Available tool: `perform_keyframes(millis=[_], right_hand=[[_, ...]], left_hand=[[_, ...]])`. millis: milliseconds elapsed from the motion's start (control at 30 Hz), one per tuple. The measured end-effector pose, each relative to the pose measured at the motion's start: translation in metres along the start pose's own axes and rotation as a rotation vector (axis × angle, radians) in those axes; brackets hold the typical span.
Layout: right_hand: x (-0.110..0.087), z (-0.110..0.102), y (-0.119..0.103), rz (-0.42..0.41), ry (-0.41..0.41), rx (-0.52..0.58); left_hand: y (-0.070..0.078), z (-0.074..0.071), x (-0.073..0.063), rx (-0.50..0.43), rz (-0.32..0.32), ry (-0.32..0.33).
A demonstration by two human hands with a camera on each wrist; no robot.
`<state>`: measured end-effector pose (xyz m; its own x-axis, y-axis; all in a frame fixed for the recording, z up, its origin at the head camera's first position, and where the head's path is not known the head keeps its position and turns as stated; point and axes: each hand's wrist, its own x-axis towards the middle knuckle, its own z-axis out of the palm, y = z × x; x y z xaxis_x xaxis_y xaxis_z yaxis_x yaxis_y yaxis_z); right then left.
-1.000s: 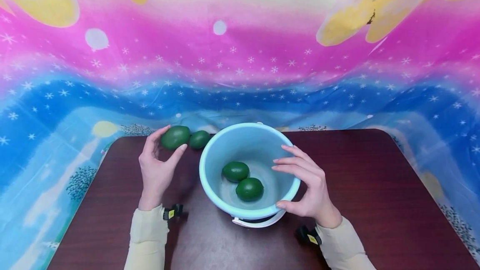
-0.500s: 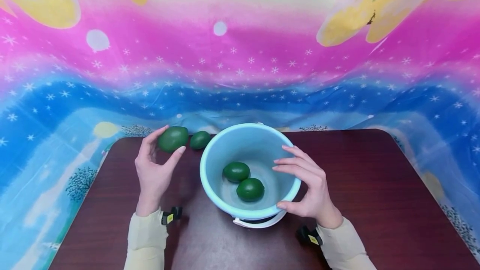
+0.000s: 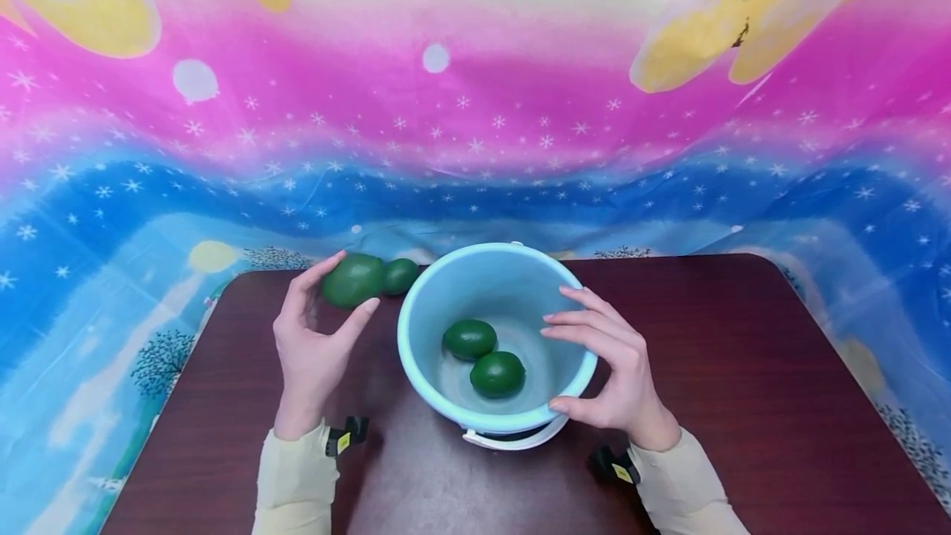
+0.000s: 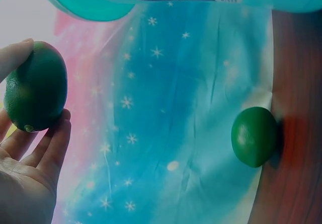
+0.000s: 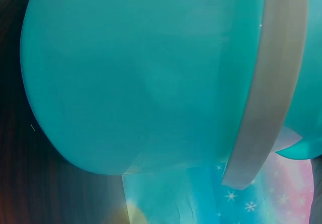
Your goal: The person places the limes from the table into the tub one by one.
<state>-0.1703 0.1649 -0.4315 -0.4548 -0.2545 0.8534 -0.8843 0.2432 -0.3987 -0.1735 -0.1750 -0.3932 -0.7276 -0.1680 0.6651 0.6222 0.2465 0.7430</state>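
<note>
While snowflake-patterned cloth (image 3: 475,130) borders the brown table (image 3: 713,353), left fingers (image 3: 315,273) pinch a green fruit (image 3: 352,281), right fingers (image 3: 592,339) clasp a bucket (image 3: 404,345).

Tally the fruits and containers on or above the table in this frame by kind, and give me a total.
Green fruits: 4 (held fruit in the left hand; loose fruit on the table; rear fruit and front fruit inside the bucket)
Light blue bucket: 1
Total: 5
</note>
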Motion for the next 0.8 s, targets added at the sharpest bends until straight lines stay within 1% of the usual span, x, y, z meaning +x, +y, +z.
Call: perform_keyframes(millis=[367,800], right_hand=[[0.001,0.001,-0.001,-0.001,0.001,0.001],[-0.002,0.001,0.0,0.015,-0.003,0.002]], left_hand=[[0.012,0.006,-0.005,-0.009,0.022,-0.039],[0.023,0.014,-0.007,-0.017,0.081,-0.092]])
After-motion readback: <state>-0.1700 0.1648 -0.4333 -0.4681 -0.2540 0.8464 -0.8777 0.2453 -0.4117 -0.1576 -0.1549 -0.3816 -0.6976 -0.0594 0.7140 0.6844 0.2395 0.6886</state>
